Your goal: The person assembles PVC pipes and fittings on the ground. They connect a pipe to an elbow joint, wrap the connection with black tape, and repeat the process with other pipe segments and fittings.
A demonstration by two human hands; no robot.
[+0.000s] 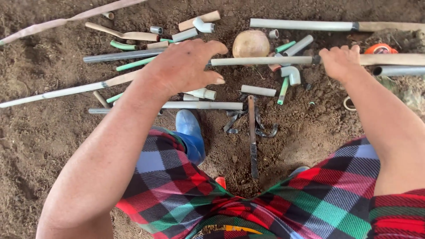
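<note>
The right hand point(340, 62) is closed in a firm grip around a long grey plastic pipe point(261, 61) at the place where it meets a tan wooden-looking handle section point(394, 59). The pipe lies level, running from that grip across toward the left hand point(183, 66). The left hand is open, palm down with fingers spread and curled a little; it hovers just at the free end of the pipe, and whether it touches that end cannot be told.

Just beyond the pipe, between the two hands, sits a round, pale brown gourd-like ball point(251, 44) on the loose brown soil point(40, 132). Under and past the left hand lie many short grey pipe pieces and thin green tubes point(135, 63), with a white elbow fitting point(203, 25) farther out. Near the right grip, on its inner side, lies a grey elbow fitting point(291, 73), and just behind the right hand shows part of an orange round object point(380, 48).

Nearer the body than both hands, a long dark metal blade point(252, 132) lies on the soil across a tangle of black straps point(233, 120). A blue rubber boot point(189, 132) sits below the left hand, beside legs in red, green and blue checked cloth point(168, 186).
</note>
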